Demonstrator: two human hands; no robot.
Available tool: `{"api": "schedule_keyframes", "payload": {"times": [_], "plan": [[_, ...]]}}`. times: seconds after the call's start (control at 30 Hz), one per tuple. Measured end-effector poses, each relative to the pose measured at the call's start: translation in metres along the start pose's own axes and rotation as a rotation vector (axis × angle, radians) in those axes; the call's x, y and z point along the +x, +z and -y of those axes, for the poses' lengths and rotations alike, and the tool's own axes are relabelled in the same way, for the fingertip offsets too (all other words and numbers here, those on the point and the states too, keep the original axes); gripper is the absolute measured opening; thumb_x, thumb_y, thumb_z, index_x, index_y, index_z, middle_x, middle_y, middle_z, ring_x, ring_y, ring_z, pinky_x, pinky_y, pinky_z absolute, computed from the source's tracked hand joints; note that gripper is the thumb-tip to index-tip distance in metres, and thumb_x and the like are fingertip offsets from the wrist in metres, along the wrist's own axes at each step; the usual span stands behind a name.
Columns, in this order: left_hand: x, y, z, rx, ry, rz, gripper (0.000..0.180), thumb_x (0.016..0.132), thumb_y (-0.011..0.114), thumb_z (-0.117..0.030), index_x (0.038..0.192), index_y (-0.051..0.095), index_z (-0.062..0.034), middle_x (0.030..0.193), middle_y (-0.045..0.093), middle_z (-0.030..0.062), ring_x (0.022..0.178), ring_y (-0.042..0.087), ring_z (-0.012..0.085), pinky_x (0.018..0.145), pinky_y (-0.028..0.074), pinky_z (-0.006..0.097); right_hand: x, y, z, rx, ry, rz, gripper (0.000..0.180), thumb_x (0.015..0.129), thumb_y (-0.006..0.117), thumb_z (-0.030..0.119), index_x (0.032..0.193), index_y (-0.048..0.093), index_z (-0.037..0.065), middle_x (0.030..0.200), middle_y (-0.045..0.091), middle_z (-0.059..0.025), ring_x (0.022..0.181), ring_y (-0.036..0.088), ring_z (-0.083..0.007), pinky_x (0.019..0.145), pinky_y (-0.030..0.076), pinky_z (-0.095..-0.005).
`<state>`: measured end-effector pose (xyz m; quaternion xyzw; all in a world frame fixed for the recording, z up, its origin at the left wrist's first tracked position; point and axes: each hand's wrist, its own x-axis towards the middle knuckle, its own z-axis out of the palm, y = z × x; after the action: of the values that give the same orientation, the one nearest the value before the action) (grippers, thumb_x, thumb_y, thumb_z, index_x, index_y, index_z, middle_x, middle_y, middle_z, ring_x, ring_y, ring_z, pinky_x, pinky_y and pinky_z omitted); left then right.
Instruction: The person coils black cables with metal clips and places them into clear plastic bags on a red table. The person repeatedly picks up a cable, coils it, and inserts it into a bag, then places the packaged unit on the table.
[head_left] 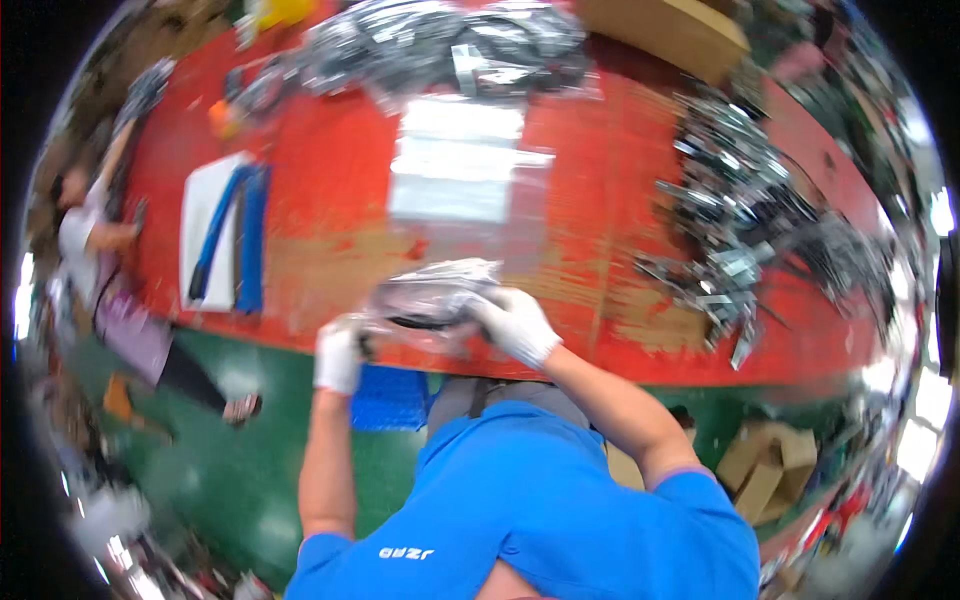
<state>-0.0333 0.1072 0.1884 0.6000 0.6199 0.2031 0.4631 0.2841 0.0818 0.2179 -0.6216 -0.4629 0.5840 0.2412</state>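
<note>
Both my hands wear white gloves and hold a clear plastic bag [432, 293] with a coiled black cable inside, just above the near edge of the red worktable [330, 180]. My left hand [338, 355] grips the bag's left end. My right hand [515, 322] grips its right end. The picture is blurred by motion, so the bag's detail is unclear.
A stack of clear empty bags [462, 165] lies beyond my hands. Bagged cables [450, 50] pile up at the far edge, loose black cables [745, 215] at the right. A white board with blue strips [225, 235] lies left. Another person [105, 260] sits at far left. Cardboard boxes [765, 465] stand on the green floor.
</note>
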Motion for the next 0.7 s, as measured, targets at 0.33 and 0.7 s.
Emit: {"api": "schedule_keyframes", "payload": {"times": [0.33,0.7], "plan": [[0.202,-0.137,0.004,-0.576,-0.108,-0.401,0.025,0.1,0.059,-0.031,0.091,0.067,-0.0093,0.078,0.066,0.0048,0.067,0.064,0.0186,0.061,0.053,0.035,0.196,0.026,0.141,0.123,-0.359,-0.361,0.034,0.085,0.058,0.03,0.08,0.074,0.0,0.088,0.071,-0.028,0.087,0.07,-0.0454,0.083,0.056,-0.0509],[0.123,-0.023,0.273,-0.062,-0.348,-0.538,0.035,0.102,0.056,-0.029,0.098,0.068,0.0041,0.095,0.065,0.0074,0.082,0.054,0.0216,0.077,0.051,0.041,0.08,0.083,-0.08,-0.442,-0.3,0.153,0.04,0.095,0.054,0.038,0.094,0.074,0.003,0.097,0.074,-0.0237,0.092,0.071,-0.0438,0.086,0.056,-0.0549]]}}
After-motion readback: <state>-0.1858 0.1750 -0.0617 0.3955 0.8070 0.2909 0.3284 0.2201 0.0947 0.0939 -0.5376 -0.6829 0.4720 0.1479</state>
